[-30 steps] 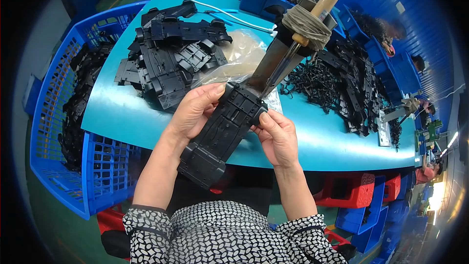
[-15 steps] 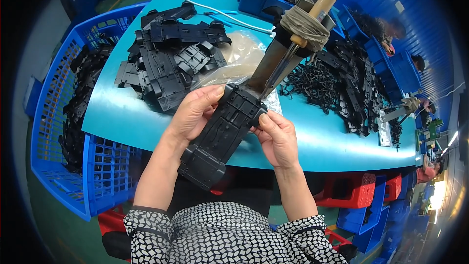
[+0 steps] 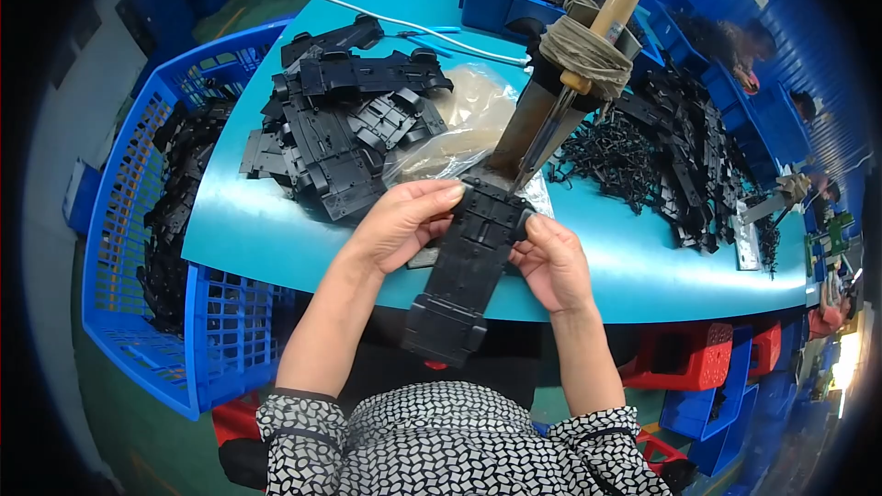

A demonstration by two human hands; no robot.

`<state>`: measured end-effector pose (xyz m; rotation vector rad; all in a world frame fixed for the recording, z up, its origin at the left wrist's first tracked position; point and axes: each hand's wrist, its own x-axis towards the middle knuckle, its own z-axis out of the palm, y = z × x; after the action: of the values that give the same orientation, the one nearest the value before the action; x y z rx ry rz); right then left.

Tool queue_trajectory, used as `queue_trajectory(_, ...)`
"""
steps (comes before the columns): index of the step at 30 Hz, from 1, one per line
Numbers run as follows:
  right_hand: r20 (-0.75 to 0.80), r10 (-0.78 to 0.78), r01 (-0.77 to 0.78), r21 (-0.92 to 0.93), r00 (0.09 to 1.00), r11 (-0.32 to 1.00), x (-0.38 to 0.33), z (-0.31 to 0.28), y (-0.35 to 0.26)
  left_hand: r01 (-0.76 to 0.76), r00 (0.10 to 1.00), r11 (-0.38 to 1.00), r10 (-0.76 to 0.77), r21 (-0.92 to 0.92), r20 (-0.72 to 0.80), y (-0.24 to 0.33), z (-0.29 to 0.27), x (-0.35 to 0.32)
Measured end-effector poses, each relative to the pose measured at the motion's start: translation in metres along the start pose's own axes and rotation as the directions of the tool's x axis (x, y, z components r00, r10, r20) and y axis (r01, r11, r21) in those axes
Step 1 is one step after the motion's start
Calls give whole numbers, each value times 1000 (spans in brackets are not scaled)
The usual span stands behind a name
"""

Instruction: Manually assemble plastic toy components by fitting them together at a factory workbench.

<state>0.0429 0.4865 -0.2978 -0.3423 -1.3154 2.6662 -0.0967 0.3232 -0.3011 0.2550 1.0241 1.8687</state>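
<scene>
A long black plastic toy car chassis (image 3: pixel 470 262) is held between my two hands, tilted with its far end raised toward a fixed iron. My left hand (image 3: pixel 404 220) pinches the far left corner, thumb on top. On the opposite edge, my right hand (image 3: pixel 557 262) grips the right side with thumb and fingers. Just over the far end comes the thin metal tip of a wooden-handled iron (image 3: pixel 617 5), which looks like a soldering iron. Wrapped cloth (image 3: pixel 586 57) ties it to an upright metal stand (image 3: pixel 519 136). Whether the tip touches the plastic, I cannot tell.
More black chassis (image 3: pixel 322 142) lie heaped on the turquoise table (image 3: pixel 276 243), beside a clear plastic bag (image 3: pixel 473 110). To the right are small black parts (image 3: pixel 611 161) and another chassis pile (image 3: pixel 684 161). A blue crate (image 3: pixel 197 358) stands left; a white cable (image 3: pixel 358 14) crosses behind.
The chassis has swung its near end to the right, and its far end sits closer under the iron's tip. Both hands keep their hold. The whole view has shifted slightly.
</scene>
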Motion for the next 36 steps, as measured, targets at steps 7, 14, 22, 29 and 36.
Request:
queue_trajectory(7,-7,-58,58,-21,998,998,0,-5,-16,8,996,996,-1,-85,84,-2,13,12)
queue_trajectory(14,-61,-113,107,-90,992,990,-2,-2,-23,-5,993,994,18,-109,118,1,22,18)
queue_trajectory(22,-19,-141,139,-65,990,988,-7,-2,-29,3,994,990,13,-144,111,-2,25,22)
queue_trajectory(29,-32,-179,176,-92,983,980,-8,1,-30,-7,991,986,29,-168,131,0,28,24)
queue_trajectory(36,-97,-209,196,-131,973,972,-9,6,-29,-4,987,987,30,-160,158,2,31,23)
